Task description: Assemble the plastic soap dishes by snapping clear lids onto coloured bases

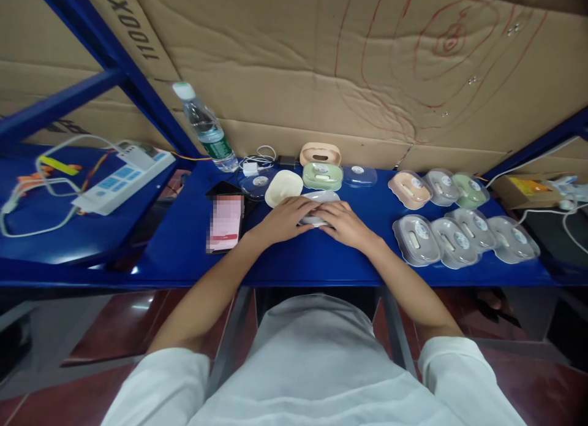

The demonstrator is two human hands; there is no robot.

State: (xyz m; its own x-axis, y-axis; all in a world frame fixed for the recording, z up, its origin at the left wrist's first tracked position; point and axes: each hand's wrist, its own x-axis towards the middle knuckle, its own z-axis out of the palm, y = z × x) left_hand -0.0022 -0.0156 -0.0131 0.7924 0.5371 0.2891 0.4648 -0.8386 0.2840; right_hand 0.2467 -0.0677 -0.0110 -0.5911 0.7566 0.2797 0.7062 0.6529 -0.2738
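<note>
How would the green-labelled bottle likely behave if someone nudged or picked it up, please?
The bottle would probably tip fairly easily, being tall and narrow. Its clear, plastic-looking wall may give a little when squeezed. Being round, it could roll if knocked over. I cannot judge how full it is.

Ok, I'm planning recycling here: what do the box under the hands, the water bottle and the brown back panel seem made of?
Box: perhaps plastic, pale and smooth-looking, with a faint sheen; partly covered.
Water bottle: likely plastic, clear and glossy; see-through with highlights.
Back panel: apparently cardboard, matt brown; creases and wrinkles mark its surface.
</note>
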